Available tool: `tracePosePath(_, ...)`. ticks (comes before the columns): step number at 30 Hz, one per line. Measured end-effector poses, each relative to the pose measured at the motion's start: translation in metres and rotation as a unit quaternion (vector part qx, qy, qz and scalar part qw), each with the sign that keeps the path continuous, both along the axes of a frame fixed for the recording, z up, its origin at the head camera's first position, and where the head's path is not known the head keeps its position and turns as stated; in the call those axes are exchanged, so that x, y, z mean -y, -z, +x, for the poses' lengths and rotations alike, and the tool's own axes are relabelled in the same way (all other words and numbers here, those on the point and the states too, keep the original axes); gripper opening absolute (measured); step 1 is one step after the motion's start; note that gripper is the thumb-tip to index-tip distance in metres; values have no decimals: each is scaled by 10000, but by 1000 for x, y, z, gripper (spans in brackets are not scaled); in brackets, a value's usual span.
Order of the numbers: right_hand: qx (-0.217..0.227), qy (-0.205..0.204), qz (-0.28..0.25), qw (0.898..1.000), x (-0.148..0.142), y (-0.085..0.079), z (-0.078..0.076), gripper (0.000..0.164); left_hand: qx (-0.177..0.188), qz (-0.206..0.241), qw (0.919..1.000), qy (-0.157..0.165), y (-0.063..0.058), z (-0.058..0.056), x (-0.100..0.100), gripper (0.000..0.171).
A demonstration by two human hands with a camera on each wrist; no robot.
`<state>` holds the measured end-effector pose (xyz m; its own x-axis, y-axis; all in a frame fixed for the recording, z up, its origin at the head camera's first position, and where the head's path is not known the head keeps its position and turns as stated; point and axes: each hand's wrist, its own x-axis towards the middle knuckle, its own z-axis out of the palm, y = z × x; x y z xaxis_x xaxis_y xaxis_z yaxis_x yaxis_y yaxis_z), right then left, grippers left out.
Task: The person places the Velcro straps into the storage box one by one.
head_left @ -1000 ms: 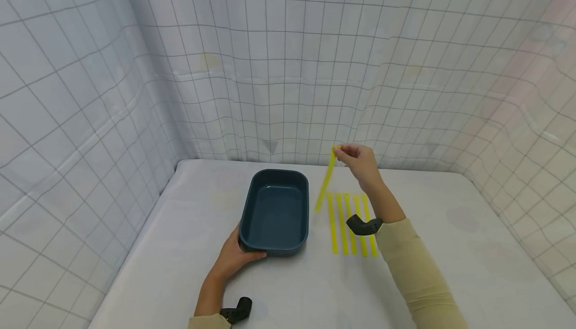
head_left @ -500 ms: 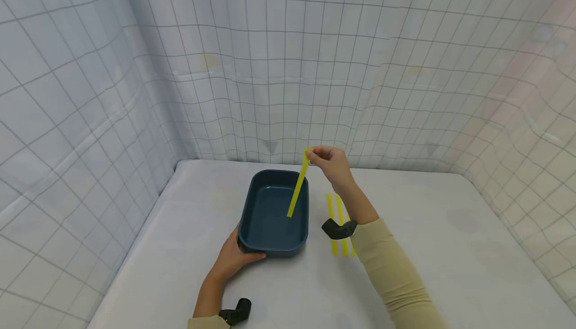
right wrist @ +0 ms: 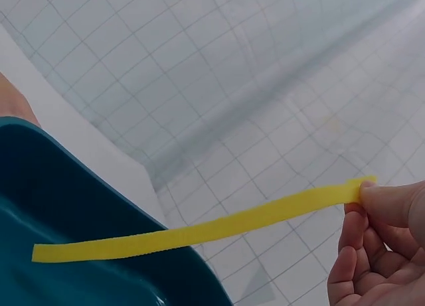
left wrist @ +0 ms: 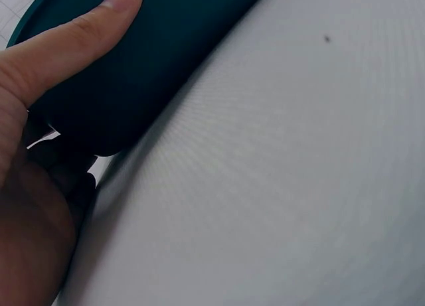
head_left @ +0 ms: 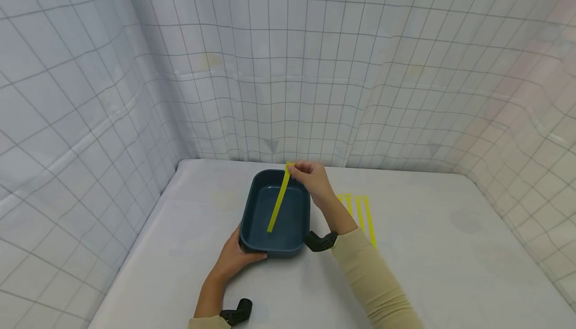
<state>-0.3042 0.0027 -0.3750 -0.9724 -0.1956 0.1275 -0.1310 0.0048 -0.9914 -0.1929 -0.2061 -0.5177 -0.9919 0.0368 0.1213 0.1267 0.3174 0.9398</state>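
A deep teal rectangular dish rests on the white table. My left hand grips its near left corner, thumb along the near wall in the left wrist view and fingers partly hidden behind the corner. Over the dish's far end, my right hand pinches a yellow hook-and-loop strap by its wider head, between thumb and fingers. The strap slants down to the left, its free end overlapping the dish's inside in the head view.
Several more yellow straps lie side by side on the table, right of the dish and partly behind my right forearm. A grid-patterned white curtain closes off the back and both sides.
My right hand has carried the strap leftward from above the other straps to over the dish, dipping slightly lately. My left hand keeps its grip on the dish.
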Motion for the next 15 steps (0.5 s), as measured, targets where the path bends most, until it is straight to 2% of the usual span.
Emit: tracePosePath(15,376,-76,-265,9989,16,18,6,24,13,-86,9999,-62,2,0,-1,113)
